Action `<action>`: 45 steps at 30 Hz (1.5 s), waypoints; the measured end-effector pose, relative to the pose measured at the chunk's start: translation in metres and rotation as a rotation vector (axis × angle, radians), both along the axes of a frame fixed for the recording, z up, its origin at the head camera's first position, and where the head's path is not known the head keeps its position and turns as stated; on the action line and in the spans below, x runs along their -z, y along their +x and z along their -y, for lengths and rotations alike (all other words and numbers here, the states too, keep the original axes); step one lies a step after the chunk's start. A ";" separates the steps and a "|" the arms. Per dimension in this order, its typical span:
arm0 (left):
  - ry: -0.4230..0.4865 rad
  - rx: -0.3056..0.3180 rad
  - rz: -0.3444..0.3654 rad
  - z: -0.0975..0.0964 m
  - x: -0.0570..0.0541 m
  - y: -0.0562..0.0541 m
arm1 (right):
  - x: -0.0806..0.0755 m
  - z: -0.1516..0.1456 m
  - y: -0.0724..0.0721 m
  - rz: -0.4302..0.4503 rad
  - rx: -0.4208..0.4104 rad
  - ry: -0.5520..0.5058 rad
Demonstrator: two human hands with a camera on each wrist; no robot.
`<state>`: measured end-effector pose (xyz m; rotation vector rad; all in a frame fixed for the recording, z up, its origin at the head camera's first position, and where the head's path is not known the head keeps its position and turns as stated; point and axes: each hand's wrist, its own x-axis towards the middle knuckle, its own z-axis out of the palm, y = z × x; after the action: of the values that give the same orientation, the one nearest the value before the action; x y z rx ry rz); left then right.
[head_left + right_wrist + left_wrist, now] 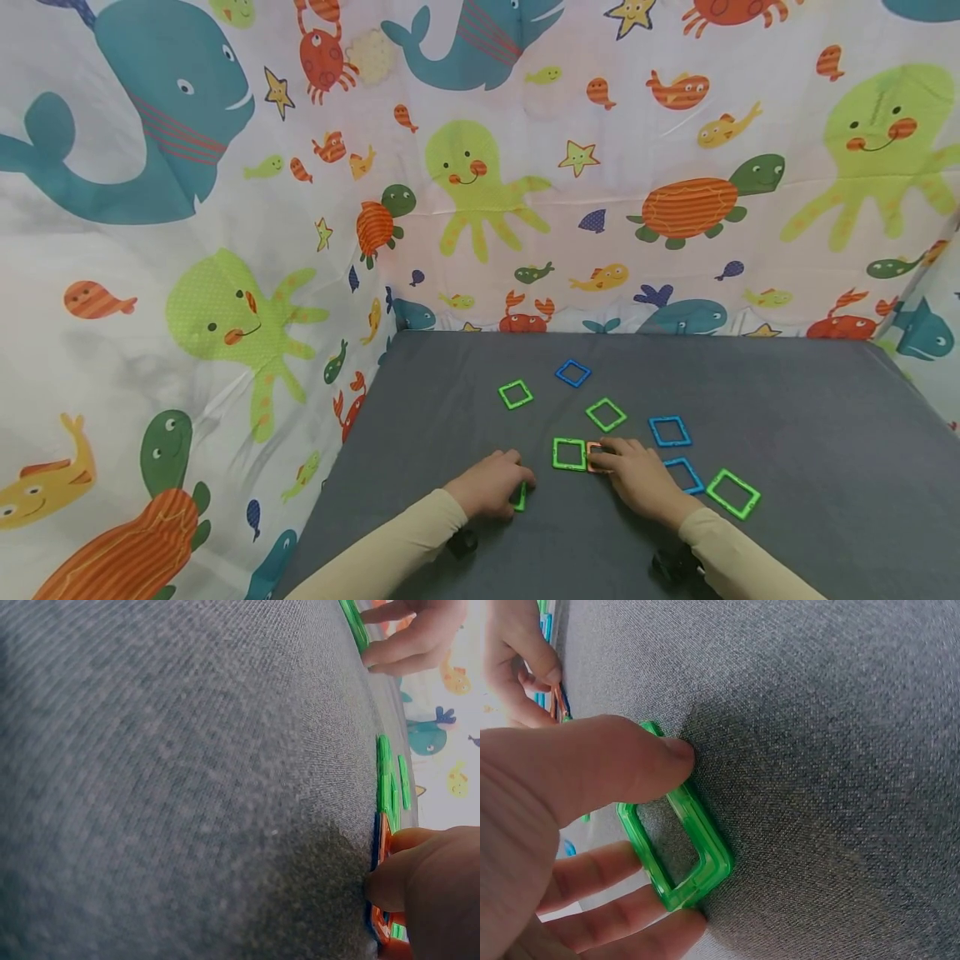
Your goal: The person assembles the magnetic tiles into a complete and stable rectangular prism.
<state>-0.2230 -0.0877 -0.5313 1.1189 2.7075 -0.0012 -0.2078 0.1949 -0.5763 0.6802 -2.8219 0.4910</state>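
My left hand [491, 485] holds a green square magnetic tile [712, 851], an open frame. In the left wrist view the thumb lies over one side and fingers touch the opposite side. Farther right, my right hand [637, 477] pinches an orange square magnetic tile [385, 844]. A dark blue edge [375, 844] shows against the orange tile's table side. The orange tile [590, 458] sits beside a green square tile [556, 454], their edges touching or nearly so. My right fingers cover much of the orange tile.
Beyond the hands lie two green tiles [615, 407] and a blue tile [566, 381]. Right of my right hand are two blue tiles [665, 419] and a larger green tile [724, 505]. The grey tabletop [825, 417] meets printed curtains [517, 308] behind and at the sides.
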 end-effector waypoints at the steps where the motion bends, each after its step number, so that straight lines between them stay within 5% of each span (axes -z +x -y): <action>1: -0.002 0.002 -0.010 0.000 0.001 0.000 | 0.001 0.000 0.000 -0.001 0.000 0.001; 26: 0.085 0.004 -0.009 0.006 0.012 -0.009 | -0.002 0.000 0.003 -0.009 -0.004 0.016; 45: 0.433 -0.204 0.138 0.014 0.018 -0.033 | 0.001 0.000 0.003 -0.005 0.006 0.004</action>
<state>-0.2560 -0.1015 -0.5492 0.8891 2.7508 0.6951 -0.2053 0.1951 -0.5777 0.6728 -2.8204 0.4816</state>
